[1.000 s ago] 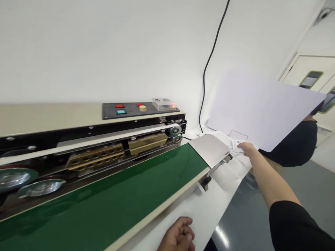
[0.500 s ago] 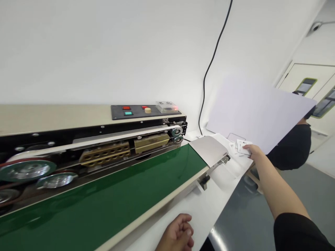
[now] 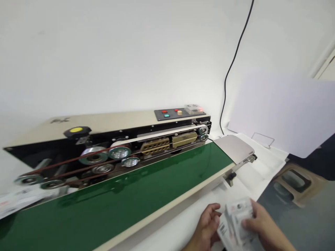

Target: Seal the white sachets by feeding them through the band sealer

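Note:
My right hand [image 3: 258,221] grips a small bunch of white printed packets [image 3: 239,221] at the lower right, its thumb lying across their front. The packets overlap and are blurred, so their print cannot be read. Beside their left edge is my left hand [image 3: 206,225], fingers loosely curled and apart; whether it touches the packets I cannot tell. Both hands are in front of a band sealing machine [image 3: 112,122] with a green conveyor belt [image 3: 146,188]. At the belt's far left, more white packets [image 3: 23,200] lie near the rollers.
A control panel [image 3: 180,113] with coloured buttons tops the machine. A metal end plate [image 3: 235,148] extends right from the belt. Behind it are a bent wire stand [image 3: 263,139], a large white board [image 3: 282,115] and a hanging black cable [image 3: 232,64]. A beige stool [image 3: 300,179] stands at right.
My right hand has brought the packets from the table's far right end back beside my left hand. The view has turned left, showing more of the machine and the packets at its left end.

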### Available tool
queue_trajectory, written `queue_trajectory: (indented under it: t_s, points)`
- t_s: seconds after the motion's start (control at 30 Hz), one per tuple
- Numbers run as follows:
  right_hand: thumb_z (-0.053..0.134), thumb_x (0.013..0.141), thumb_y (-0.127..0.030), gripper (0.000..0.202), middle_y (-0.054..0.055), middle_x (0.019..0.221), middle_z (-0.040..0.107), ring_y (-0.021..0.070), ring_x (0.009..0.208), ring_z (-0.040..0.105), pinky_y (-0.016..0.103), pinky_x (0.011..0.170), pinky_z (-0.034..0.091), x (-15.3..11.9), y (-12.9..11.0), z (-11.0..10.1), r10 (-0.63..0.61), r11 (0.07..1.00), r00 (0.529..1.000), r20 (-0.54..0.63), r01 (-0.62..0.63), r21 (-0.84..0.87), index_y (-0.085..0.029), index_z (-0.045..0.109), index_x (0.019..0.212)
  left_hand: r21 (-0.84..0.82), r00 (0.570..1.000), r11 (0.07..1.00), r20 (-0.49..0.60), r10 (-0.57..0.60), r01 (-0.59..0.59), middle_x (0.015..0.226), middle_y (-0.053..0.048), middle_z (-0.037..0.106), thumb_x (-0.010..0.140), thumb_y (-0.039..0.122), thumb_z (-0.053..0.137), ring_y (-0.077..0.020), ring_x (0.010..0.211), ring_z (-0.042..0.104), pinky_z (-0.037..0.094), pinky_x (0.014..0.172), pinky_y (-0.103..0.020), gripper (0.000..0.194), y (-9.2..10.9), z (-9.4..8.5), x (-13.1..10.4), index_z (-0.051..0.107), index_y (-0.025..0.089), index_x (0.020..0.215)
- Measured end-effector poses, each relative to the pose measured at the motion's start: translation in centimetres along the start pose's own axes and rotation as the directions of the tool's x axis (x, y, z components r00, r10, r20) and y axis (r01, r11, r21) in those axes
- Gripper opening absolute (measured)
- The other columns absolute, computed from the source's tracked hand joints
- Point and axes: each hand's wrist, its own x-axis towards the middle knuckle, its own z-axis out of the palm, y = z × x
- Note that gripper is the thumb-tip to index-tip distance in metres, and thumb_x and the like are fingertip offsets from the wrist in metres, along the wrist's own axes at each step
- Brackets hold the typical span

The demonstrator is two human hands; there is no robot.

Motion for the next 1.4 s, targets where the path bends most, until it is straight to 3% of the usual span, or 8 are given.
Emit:
queue_trajectory:
  t_s: [0.13,0.37,0.53,0.73,0.97,1.03,1.17,1.4]
  points:
    - [0.073,0.057,-0.039,0.048,0.009,0.084,0.063,0.0299,0.076,0.059,0.035,0.067,0.049,0.0,3.8,3.9,-0.004,0.981,0.999,0.048,0.013,-0.193,-0.014,0.058,0.096,0.176,0.998,0.984,-0.055,0.001,0.009,0.078,-0.004,0.061,0.058,0.049,0.075,-0.0176,0.072,0.056,0.041,0.068,-0.029,0.057,0.1,0.3,-0.4,0.052,0.014,0.097]
    - [0.064,0.070,-0.056,0.069,0.016,0.112,0.055,0.0353,0.108,0.047,0.040,0.087,0.044,-0.4,5.9,3.1,-0.190,0.895,0.982,0.000,0.174,-0.410,-0.012,0.046,0.121,0.196,0.991,0.980,-0.134,0.018,0.009,0.093,-0.007,0.063,0.064,0.034,0.072,-0.0193,0.083,0.058,0.042,0.077,-0.030,0.073,0.7,0.8,-0.9,0.036,0.014,0.125]
    - [0.061,0.075,-0.058,0.082,0.013,0.131,0.041,0.0335,0.123,0.031,0.038,0.100,0.034,-0.5,7.7,3.1,-0.223,0.858,0.967,-0.123,0.135,-0.496,-0.014,0.032,0.137,0.161,0.998,0.987,-0.062,0.023,-0.012,0.083,-0.005,0.063,0.061,0.043,0.075,-0.0165,0.074,0.058,0.043,0.070,-0.028,0.059,1.0,0.4,-0.7,0.049,0.015,0.106]
    - [0.058,0.074,-0.061,0.083,0.013,0.126,0.046,0.0351,0.119,0.037,0.042,0.098,0.036,-0.7,7.7,2.9,-0.245,0.844,0.956,-0.164,0.128,-0.521,-0.012,0.034,0.137,0.186,0.999,0.982,-0.048,-0.023,0.032,0.078,-0.002,0.064,0.049,0.037,0.083,-0.0144,0.069,0.058,0.044,0.067,-0.026,0.061,2.0,0.9,-0.6,0.053,0.015,0.097]
    - [0.060,0.075,-0.050,0.057,0.012,0.119,0.052,0.0334,0.111,0.046,0.042,0.095,0.040,-1.9,5.2,3.2,-0.453,0.714,0.882,-0.128,0.273,-0.645,-0.014,0.053,0.118,0.156,0.995,0.985,-0.078,-0.066,0.078,0.084,-0.005,0.065,0.042,0.038,0.086,-0.0191,0.077,0.060,0.046,0.073,-0.031,0.070,2.3,1.2,-0.8,0.053,0.014,0.099]
    - [0.061,0.073,-0.048,0.047,0.012,0.111,0.057,0.0325,0.103,0.051,0.041,0.089,0.044,-1.9,4.7,3.5,-0.419,0.738,0.896,-0.150,0.239,-0.632,-0.017,0.057,0.107,0.164,0.996,0.984,-0.073,-0.059,0.070,0.086,-0.005,0.065,0.045,0.037,0.085,-0.0189,0.078,0.059,0.045,0.073,-0.030,0.067,2.4,1.2,-0.8,0.053,0.014,0.099]
    - [0.067,0.066,-0.051,0.039,0.003,0.071,0.059,0.0227,0.063,0.056,0.029,0.053,0.049,-1.5,4.5,3.6,-0.180,0.881,0.962,-0.206,0.064,-0.469,-0.020,0.053,0.087,0.240,0.997,0.970,-0.065,-0.031,0.046,0.086,-0.005,0.064,0.051,0.039,0.082,-0.0175,0.077,0.057,0.044,0.071,-0.028,0.062,2.3,0.9,-0.7,0.055,0.012,0.099]
    - [0.070,0.065,-0.047,0.039,-0.003,0.060,0.046,0.0142,0.054,0.043,0.021,0.047,0.035,-1.3,3.5,2.8,0.006,0.955,0.996,0.092,0.022,-0.296,-0.020,0.042,0.066,0.268,0.990,0.963,-0.139,-0.005,0.043,0.069,-0.001,0.060,0.056,0.053,0.073,-0.0119,0.061,0.050,0.039,0.059,-0.025,0.051,2.1,0.7,-0.4,0.059,0.011,0.081]
